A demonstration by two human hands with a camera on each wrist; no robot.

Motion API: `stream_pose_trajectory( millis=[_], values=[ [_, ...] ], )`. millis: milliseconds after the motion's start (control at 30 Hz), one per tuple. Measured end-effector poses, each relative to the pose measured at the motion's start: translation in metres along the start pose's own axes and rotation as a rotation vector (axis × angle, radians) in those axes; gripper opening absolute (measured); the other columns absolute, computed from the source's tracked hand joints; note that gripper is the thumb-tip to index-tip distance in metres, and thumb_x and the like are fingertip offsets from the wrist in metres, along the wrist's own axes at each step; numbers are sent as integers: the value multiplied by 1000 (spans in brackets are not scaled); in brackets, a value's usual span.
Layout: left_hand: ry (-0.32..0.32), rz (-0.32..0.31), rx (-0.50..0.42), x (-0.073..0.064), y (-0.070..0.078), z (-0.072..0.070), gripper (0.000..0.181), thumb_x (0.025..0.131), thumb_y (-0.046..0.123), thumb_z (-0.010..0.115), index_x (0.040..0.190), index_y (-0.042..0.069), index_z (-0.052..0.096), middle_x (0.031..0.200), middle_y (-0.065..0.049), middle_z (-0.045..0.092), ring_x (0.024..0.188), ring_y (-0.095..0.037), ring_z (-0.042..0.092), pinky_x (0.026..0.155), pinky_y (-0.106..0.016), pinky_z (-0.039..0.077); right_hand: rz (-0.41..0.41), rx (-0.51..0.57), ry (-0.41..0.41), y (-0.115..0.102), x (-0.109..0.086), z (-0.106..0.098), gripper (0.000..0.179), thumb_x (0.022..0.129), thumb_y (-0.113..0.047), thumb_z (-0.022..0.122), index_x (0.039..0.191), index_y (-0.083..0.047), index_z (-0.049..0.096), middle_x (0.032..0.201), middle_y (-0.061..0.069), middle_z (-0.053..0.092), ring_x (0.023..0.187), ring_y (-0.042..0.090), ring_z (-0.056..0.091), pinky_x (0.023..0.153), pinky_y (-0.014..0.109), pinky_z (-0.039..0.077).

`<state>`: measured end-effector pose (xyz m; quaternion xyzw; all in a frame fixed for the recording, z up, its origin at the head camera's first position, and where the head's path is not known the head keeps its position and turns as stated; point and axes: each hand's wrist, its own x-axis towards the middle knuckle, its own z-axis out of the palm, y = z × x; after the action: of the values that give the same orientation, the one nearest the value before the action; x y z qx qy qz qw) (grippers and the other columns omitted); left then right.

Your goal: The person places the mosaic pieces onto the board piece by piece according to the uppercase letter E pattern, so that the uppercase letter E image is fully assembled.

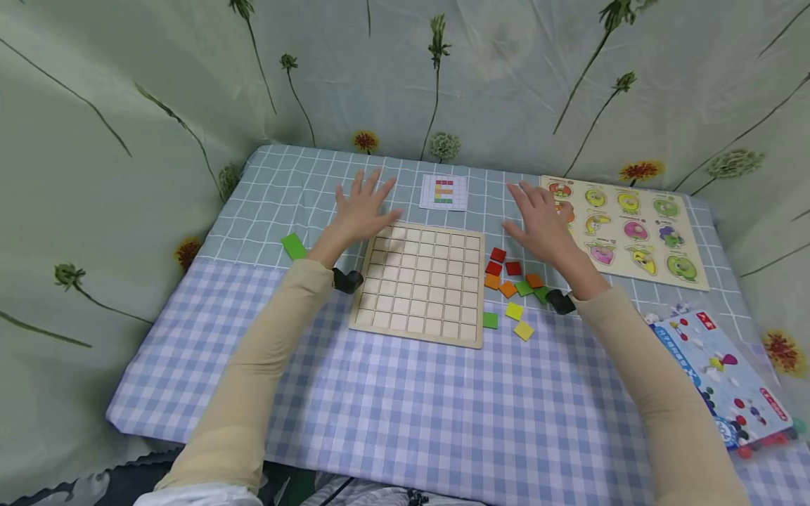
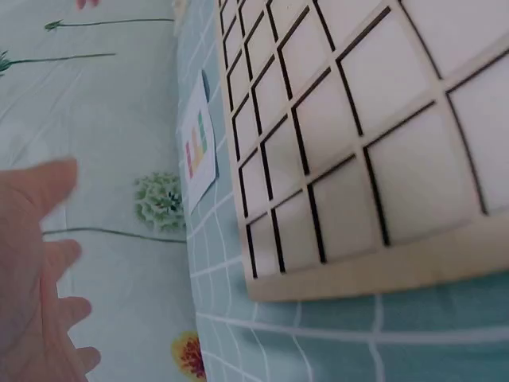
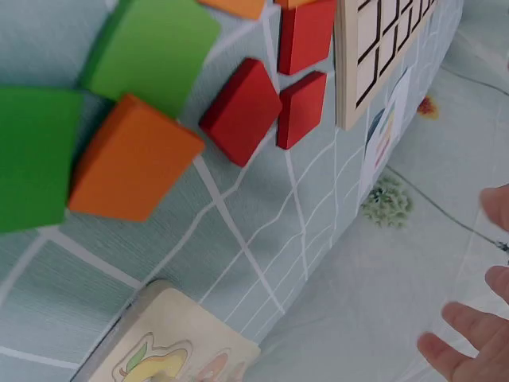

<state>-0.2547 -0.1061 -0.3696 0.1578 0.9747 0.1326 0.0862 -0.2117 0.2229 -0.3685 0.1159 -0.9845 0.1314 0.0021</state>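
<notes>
Hovering with fingers spread, the left hand (image 1: 363,211) and right hand (image 1: 541,223) grip nothing. The wooden grid board (image 1: 418,288) lies flat on the cloth (image 1: 405,400) between the two wrists; I'd guess it's stiff and pretty light, so take it by the rim on opposite sides. Coloured tiles (image 1: 514,268) sit loose just off its right side, plus a green tile (image 1: 294,246) out past the left. They look hard, light, maybe a bit slidey, so pinch by opposite edges. Container-wise: the grid's compartments show only pale wood, the fruit puzzle (image 1: 615,233) has pieces in the cutouts I can see, and the blue-and-white pack (image 1: 721,379) has colourful balls (image 1: 745,452) poking out, can't tell if box or bag
</notes>
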Motion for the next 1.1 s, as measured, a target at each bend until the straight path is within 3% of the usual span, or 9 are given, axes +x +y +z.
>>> stream_pose_trajectory(
  millis=[167,400,500,800,1100],
  values=[
    [4,14,-43,-12,-16,5,63,98,43,42,151,17,21,159,-10,12,148,-33,5,113,-68,9,-33,0,20,-1,-11,2,69,89,-23,61,149,-15,25,149,18,34,133,42,30,104,70,19],
    [-8,81,-164,-37,-33,16,58,98,30,47,146,3,29,152,-19,30,141,-38,26,113,-60,26,-72,29,28,-1,-27,7,60,89,-17,62,142,-11,37,142,19,43,129,40,34,104,68,19],
    [-19,101,-237,-49,-39,20,56,97,25,49,144,0,32,149,-21,35,139,-38,30,115,-54,27,-98,38,40,-1,-34,10,53,89,-15,61,139,-8,42,138,20,47,126,39,38,99,62,24],
    [-8,127,-385,-79,-51,35,55,95,18,53,142,-3,35,145,-25,39,136,-41,34,114,-53,30,-137,23,106,1,-49,18,40,87,-13,64,125,-3,56,125,21,59,113,36,48,88,53,34],
    [-30,200,-411,-97,-63,53,66,87,15,66,141,-6,34,146,-27,36,138,-44,28,116,-55,22,-88,22,51,4,-54,25,32,86,-11,66,117,-3,62,118,19,63,111,34,49,87,50,35]
  ],
)
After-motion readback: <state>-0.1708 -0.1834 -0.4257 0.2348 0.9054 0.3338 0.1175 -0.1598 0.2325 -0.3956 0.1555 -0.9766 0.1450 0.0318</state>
